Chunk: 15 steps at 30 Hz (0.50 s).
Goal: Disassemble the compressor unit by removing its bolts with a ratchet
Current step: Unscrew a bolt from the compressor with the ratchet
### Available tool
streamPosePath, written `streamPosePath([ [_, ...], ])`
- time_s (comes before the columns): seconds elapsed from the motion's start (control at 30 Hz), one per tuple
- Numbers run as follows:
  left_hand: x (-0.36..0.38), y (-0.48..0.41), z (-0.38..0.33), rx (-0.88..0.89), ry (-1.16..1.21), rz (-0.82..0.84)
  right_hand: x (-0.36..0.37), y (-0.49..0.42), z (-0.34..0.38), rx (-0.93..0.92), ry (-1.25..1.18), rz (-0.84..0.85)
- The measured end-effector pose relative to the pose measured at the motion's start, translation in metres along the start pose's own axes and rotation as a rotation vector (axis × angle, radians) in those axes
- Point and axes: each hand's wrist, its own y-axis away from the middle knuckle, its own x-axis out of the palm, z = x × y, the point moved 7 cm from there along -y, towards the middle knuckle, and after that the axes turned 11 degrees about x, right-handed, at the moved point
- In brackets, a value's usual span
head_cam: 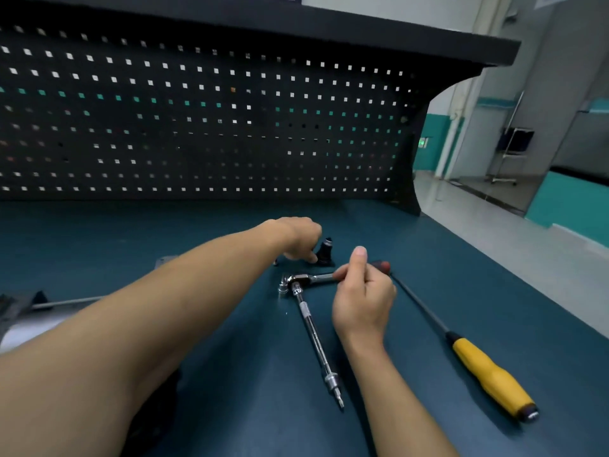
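Note:
My right hand [362, 293] grips the handle of a chrome ratchet [301, 279]; the handle's red and black end [382, 266] shows past my fingers. A long extension bar [318, 338] runs from the ratchet head toward me and ends in a bit lying on the blue-green bench top [230, 324]. A small socket [282, 287] lies against the head. My left hand [296, 237] reaches across with fingers curled down, fingertips beside a small black cone-shaped part [324, 253]. The palm hides what the fingers hold.
A yellow-handled screwdriver [491, 374] lies to the right, its shaft pointing at my right hand. A dark metal piece with a thin rod [66, 302] sits at the left edge. A black pegboard [204, 127] backs the bench. The bench's right edge [527, 285] drops to the floor.

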Motion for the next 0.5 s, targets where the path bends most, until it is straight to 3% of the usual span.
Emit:
streamPosePath([
  [0.23, -0.022, 0.025, 0.01, -0.077, 0.124, -0.039, 0.006, -0.001, -0.01, 0.037, 0.151, 0.047],
  [0.4, -0.064, 0.114, 0.049, -0.125, 0.164, -0.187, 0.027, 0.009, -0.022, 0.097, 0.591, 0.346],
  [0.5, -0.056, 0.188, 0.075, -0.187, 0.178, -0.216, 0.031, 0.02, -0.019, 0.1, 0.856, 0.434],
])
